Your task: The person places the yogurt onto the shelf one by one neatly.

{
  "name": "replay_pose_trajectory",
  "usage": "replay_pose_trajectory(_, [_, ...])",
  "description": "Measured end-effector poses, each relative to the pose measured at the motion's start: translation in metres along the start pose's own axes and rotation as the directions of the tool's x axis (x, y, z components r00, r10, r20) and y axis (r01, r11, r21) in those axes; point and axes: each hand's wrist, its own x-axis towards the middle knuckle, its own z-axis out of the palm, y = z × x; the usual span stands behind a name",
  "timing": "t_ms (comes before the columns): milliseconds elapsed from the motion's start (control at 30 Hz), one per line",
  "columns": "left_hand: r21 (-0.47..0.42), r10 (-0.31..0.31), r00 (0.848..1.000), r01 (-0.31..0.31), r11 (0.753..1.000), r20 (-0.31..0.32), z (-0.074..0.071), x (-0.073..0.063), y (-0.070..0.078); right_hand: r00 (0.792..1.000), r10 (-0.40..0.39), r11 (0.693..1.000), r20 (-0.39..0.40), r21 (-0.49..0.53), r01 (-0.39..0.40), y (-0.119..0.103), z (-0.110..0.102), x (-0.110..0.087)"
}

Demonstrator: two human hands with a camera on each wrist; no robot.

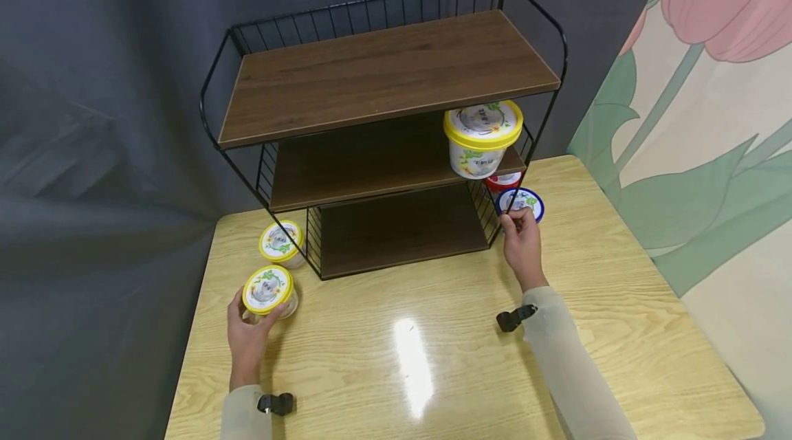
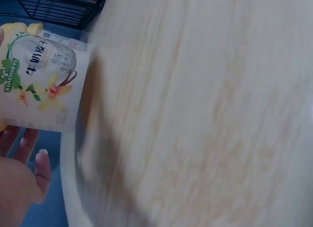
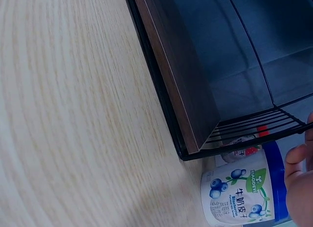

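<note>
My left hand (image 1: pixel 247 333) grips a white tub with a yellow lid (image 1: pixel 268 288), thumb on one side and fingers on the other, at the table's left. Its flower-printed side (image 2: pixel 44 82) faces the left wrist camera. Just behind it stands another yellow-lidded tub (image 1: pixel 281 240). At the front right post of a black wire rack with brown shelves (image 1: pixel 390 75), my right hand (image 1: pixel 524 244) pinches the post with thumb and fingers. A blue-lidded tub (image 3: pixel 239 192) with blueberries on its label stands right beside that hand, partly covered by it.
A large yellow-lidded tub (image 1: pixel 482 141) sits at the right end of the rack's middle shelf. Behind the blue-lidded tub, a red-lidded tub (image 1: pixel 504 181) is partly hidden. The rack stands on a light wooden table (image 1: pixel 346 357), before a dark curtain (image 1: pixel 111 151).
</note>
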Motion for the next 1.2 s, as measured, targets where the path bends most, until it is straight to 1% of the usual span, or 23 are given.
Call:
replay_pose_trajectory(133, [0.018,0.041,0.999,-0.041,0.999,-0.015,-0.004,-0.004,0.009,1.000,-0.003,1.000,-0.008,0.012,0.003,0.000,0.000,0.000])
replay_pose_trajectory(267, [0.003,0.101,0.995,-0.101,0.995,-0.018,-0.010,-0.007,0.020,1.000,-0.020,0.999,-0.010,0.040,0.020,0.000,-0.001,0.001])
replay_pose_trajectory(400, [-0.017,0.138,0.990,-0.138,0.990,-0.018,-0.013,-0.011,0.031,1.000,-0.024,0.998,-0.010,0.062,0.024,0.001,-0.001,0.002])
replay_pose_trajectory(533, [-0.022,0.149,0.989,-0.150,0.988,-0.024,-0.015,-0.015,0.040,1.000,-0.026,0.997,-0.001,0.079,0.026,0.002,0.000,0.002])
replay_pose_trajectory(733, [0.016,0.138,0.990,-0.137,0.990,-0.018,-0.016,-0.020,0.049,1.000,-0.025,0.997,0.001,0.068,0.025,0.003,0.000,0.002])
replay_pose_trajectory(867, [-0.017,0.153,0.988,-0.154,0.988,-0.023,-0.017,-0.025,0.055,1.000,-0.017,0.998,0.007,0.066,0.017,0.004,0.000,0.002])
replay_pose_trajectory(967, [-0.070,0.211,0.977,-0.212,0.975,-0.028,-0.017,-0.028,0.061,1.000,-0.018,0.998,0.009,0.064,0.017,0.004,0.000,0.003])
replay_pose_trajectory(1100, [-0.125,0.310,0.950,-0.311,0.942,-0.025,-0.017,-0.031,0.070,1.000,-0.014,0.997,-0.001,0.072,0.014,0.004,0.000,0.004])
replay_pose_trajectory(1167, [-0.139,0.334,0.942,-0.333,0.932,-0.022,-0.017,-0.032,0.074,1.000,-0.009,0.997,-0.007,0.076,0.009,0.005,0.000,0.004])
replay_pose_trajectory(1200, [-0.137,0.334,0.942,-0.334,0.932,-0.021,-0.017,-0.033,0.076,1.000,-0.001,0.997,-0.006,0.081,0.002,0.005,0.000,0.004])
